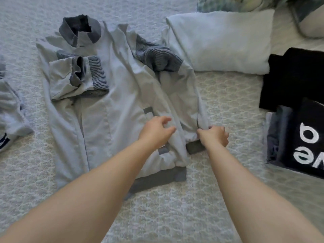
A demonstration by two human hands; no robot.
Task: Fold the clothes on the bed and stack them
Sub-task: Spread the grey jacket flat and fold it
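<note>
Right hand (214, 135) pinches the jacket (112, 95) sleeve edge; left hand (157, 131) looks loosely curled on top. Slippery fabric might slide, wrecking the fold.

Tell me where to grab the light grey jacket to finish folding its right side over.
Probably the right edge of the jacket near the dark hem, from the right side: the right hand pinches there already, and that panel lies half folded inward under the left hand.

Both arms outstretched, fingers (168, 128) curled
</note>
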